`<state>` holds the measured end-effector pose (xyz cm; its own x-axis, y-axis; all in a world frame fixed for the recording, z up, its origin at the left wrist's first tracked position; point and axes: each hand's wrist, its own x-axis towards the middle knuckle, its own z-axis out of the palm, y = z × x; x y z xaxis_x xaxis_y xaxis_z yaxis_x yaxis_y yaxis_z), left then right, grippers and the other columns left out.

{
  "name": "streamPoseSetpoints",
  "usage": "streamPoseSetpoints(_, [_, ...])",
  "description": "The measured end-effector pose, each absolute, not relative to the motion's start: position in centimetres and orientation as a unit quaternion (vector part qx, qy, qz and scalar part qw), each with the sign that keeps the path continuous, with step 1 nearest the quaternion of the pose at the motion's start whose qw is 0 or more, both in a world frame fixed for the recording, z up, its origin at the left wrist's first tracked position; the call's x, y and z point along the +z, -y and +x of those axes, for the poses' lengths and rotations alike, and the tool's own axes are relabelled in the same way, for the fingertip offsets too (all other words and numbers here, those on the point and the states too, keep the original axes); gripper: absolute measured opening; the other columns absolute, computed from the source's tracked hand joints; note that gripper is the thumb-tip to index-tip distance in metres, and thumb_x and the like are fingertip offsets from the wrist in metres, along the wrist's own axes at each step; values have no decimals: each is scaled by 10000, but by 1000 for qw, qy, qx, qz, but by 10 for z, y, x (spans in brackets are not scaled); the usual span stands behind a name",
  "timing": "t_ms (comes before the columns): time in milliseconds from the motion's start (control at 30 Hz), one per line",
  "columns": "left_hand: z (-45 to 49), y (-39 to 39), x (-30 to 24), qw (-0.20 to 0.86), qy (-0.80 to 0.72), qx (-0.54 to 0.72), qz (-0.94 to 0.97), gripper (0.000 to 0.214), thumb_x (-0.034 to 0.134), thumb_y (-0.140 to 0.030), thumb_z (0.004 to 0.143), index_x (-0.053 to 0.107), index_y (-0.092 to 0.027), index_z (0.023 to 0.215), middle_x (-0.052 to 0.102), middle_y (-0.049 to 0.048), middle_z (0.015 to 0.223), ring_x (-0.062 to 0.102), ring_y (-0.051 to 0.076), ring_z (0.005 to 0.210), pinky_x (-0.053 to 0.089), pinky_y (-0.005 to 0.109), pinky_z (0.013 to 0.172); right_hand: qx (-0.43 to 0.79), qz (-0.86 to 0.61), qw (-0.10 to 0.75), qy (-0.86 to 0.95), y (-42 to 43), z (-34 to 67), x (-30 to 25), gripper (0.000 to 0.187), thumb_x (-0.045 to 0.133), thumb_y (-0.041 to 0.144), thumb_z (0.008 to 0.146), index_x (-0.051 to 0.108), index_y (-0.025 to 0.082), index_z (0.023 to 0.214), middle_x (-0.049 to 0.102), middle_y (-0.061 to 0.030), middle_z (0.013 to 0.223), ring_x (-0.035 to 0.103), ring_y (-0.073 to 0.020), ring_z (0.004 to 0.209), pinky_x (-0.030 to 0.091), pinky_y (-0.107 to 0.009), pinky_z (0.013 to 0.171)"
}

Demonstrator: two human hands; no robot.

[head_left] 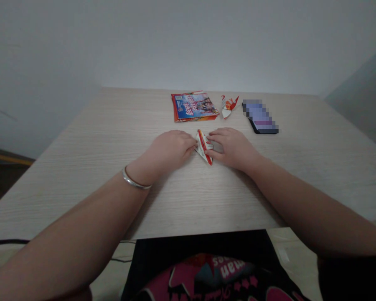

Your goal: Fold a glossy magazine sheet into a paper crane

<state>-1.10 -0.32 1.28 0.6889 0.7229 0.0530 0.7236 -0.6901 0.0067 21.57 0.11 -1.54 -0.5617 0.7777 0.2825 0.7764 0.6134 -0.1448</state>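
Observation:
A small piece of folded paper, white with red and yellow stripes, lies on the table between my two hands. My left hand is closed, its fingertips pinching the paper's left edge. From the other side my right hand holds the paper, thumb on the lower part and fingers on the upper part. Parts of the paper are hidden under the fingertips. Beyond it stands a folded paper figure in white, red and orange, with pointed ends.
A stack of printed colour leaflets lies behind my left hand. To the right of the paper figure is a dark-edged phone, its screen blurred. The pale wooden table meets a white wall at the back.

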Motion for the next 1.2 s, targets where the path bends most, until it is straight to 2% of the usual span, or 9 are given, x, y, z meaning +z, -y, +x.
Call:
streamPoseSetpoints(233, [-9,6,7,5,415,-68,-907,362,439,-272,1037,752,-153,1174,768,136,1153,699,283,1082,547,433,1003,60,-436,188,878,-9,217,-30,534,726,411,867,726,180,1348,679,-167,1428,616,-342,1340,449,-523,1169])
streamPoseSetpoints(333, [-10,6,3,7,439,-123,-890,353,495,-265,1008,729,-153,1247,753,144,1193,675,301,1151,541,445,1030,83,-418,195,883,-13,218,-36,558,733,391,842,715,207,1369,644,-163,1473,591,-351,1368,436,-545,1175])
streamPoseSetpoints(433, [-12,6,0,9,431,-157,-889,452,538,-303,997,656,-118,1392,706,169,1315,625,320,1264,497,460,1118,88,-404,195,890,-14,217,-39,562,724,365,838,713,207,1376,625,-178,1494,579,-362,1381,417,-553,1186])
streamPoseSetpoints(567, [-14,4,-3,-10,449,-104,-888,636,553,-375,1009,498,-15,1531,608,236,1477,572,355,1373,440,487,1192,83,-402,193,891,-14,217,-39,553,707,380,844,720,181,1359,634,-192,1484,567,-368,1396,389,-568,1207])
streamPoseSetpoints(733, [-16,2,-6,-12,437,-69,-896,516,496,-397,1040,634,-63,1407,589,206,1522,505,363,1456,373,520,1243,85,-408,192,889,-16,220,-39,587,709,390,805,716,147,1339,656,-193,1461,557,-385,1403,382,-610,1212])
streamPoseSetpoints(867, [-17,-1,-6,-42,446,-115,-886,427,600,-323,963,691,-86,1306,680,177,1406,600,325,1346,437,465,1194,95,-415,203,882,-15,221,-38,566,700,379,816,717,140,1328,669,-186,1446,568,-373,1398,383,-597,1216])
streamPoseSetpoints(1000, [-16,-2,-4,-78,487,-156,-856,287,619,-253,904,751,-129,1128,773,135,1140,698,304,1084,537,436,1001,117,-408,233,875,-15,220,-35,469,689,302,827,744,152,1268,715,-163,1380,604,-356,1350,407,-583,1190])
streamPoseSetpoints(1133, [-15,1,-1,-119,500,-214,-831,187,644,-244,868,720,-172,1023,758,70,970,683,232,884,538,358,828,198,-412,282,844,-15,219,-31,272,684,272,845,795,196,1082,801,-101,1141,716,-286,1082,529,-483,1024])
streamPoseSetpoints(1200, [-14,2,-1,-142,486,-257,-823,169,640,-209,857,683,-173,1016,745,56,983,672,199,861,533,325,809,247,-422,312,815,-14,218,-28,221,687,279,853,789,201,1032,803,-72,1022,715,-238,939,560,-416,910])
